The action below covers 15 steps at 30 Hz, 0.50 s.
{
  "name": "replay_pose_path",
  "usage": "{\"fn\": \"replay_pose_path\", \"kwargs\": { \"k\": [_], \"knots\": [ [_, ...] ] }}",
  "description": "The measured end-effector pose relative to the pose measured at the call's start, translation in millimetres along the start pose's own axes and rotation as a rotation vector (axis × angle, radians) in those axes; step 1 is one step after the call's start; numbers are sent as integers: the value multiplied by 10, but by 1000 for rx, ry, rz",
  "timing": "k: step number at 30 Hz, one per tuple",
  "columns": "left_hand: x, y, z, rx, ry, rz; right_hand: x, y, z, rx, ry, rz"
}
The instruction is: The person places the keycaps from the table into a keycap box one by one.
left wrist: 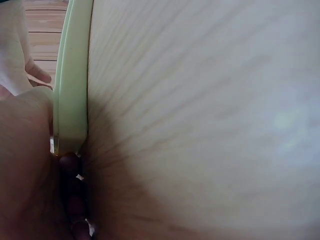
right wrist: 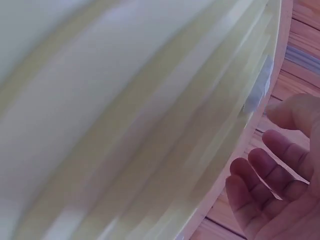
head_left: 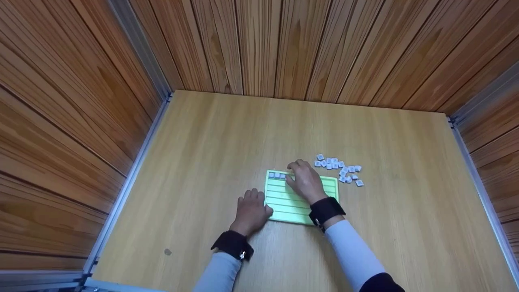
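Head view: green board (head_left: 302,205) flat on tabletop (head_left: 202,162), mid-front. Left hand (head_left: 251,213) spread flat, fingers straight, thumb against board's left edge. Right hand (head_left: 305,180) over board's top row, fingers curled; grip unclear. Loose tiles (head_left: 339,168) just beyond.

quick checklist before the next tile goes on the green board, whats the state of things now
1. Green board flat on the table: ok.
2. Left hand steadying the board's left edge: ok, the thumb touches it.
3. Right hand over the top row: ok, but whether it holds a tile: cannot tell.
4. Placed tiles seated in the top row at its left end: ok.
5. Loose tiles within reach, right of the board: ok.
6. Lower rows free: ok where the hand does not cover them.
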State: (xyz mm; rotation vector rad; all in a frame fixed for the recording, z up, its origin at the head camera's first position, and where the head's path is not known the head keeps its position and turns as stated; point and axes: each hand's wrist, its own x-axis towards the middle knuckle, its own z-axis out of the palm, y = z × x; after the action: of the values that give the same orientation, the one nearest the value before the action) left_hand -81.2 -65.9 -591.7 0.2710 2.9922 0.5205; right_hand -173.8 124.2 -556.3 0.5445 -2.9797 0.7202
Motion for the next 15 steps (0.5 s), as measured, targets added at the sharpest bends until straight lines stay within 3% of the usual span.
{"fn": "replay_pose_path", "kwargs": {
  "k": [15],
  "knots": [
    [17, -13, 65, -50, -18, -7, -210, 469, -324, -47, 7, 67]
  ]
}}
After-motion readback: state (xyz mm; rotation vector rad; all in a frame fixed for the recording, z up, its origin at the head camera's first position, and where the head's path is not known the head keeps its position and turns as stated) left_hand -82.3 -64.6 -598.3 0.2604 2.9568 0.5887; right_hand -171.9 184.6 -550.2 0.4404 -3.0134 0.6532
